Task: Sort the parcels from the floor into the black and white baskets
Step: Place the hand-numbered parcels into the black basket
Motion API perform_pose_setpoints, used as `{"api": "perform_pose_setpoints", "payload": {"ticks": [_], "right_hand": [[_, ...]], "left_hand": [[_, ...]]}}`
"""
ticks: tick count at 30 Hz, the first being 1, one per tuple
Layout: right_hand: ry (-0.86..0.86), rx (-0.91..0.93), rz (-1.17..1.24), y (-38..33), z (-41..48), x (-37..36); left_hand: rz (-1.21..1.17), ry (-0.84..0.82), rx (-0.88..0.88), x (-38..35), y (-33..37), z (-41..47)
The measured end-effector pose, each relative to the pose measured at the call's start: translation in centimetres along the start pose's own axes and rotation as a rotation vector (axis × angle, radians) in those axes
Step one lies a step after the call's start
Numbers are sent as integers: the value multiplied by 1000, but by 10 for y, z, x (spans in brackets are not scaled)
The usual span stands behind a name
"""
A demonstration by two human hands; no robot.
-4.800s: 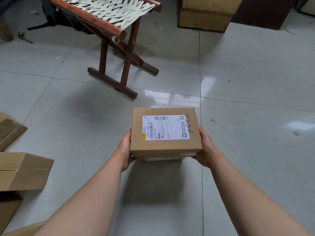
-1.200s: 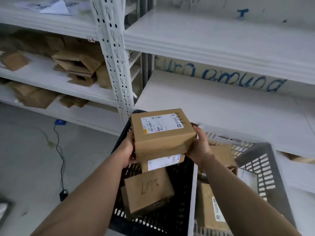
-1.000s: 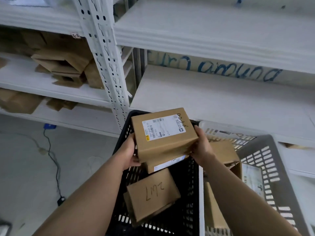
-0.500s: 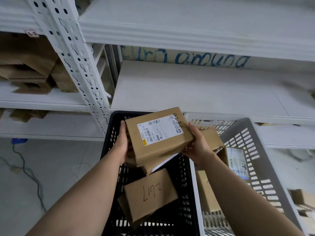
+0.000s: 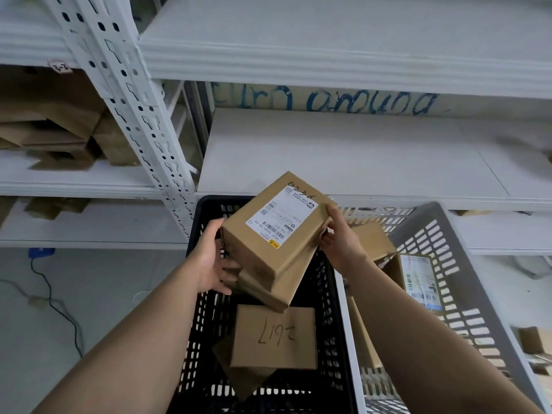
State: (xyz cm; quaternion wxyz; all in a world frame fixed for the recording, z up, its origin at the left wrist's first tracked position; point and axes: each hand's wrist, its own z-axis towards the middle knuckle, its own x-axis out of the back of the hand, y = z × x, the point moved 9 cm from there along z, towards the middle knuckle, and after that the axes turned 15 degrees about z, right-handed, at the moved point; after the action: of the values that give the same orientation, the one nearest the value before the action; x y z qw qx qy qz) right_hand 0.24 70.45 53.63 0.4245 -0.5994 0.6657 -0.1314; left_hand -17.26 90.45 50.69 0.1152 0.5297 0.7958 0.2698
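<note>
I hold two stacked brown parcels tilted over the black basket. The top parcel carries a white shipping label, and the lower parcel sticks out beneath it. My left hand grips the stack's left side, its fingers curled under the lower parcel. My right hand grips the top parcel's right end. Inside the black basket lies a parcel marked "2617" on top of another. To the right stands the white basket with several parcels inside.
White metal shelving rises right behind both baskets, with a perforated post at the left. Brown cartons fill the left shelves. A black cable runs over the grey floor at the left. Small boxes lie at the far right.
I carried the stack from the open floor to the baskets. In the last second the stack has turned and tilted more steeply over the black basket, its right end raised.
</note>
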Motion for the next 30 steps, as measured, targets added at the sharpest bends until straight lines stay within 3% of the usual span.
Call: {"api": "perform_pose_setpoints", "payload": {"ticks": [4, 10, 23, 30], "right_hand": [[13, -116, -206, 1, -7, -2], [-63, -185, -201, 13, -10, 3], [-91, 68, -444, 0, -17, -53], [-227, 15, -518, 31, -39, -75]], "left_hand": [[5, -23, -10, -9, -1, -3], [31, 67, -35, -11, 1, -7], [-18, 73, -249, 21, 25, -32], [-42, 189, -241, 65, -13, -56]]}}
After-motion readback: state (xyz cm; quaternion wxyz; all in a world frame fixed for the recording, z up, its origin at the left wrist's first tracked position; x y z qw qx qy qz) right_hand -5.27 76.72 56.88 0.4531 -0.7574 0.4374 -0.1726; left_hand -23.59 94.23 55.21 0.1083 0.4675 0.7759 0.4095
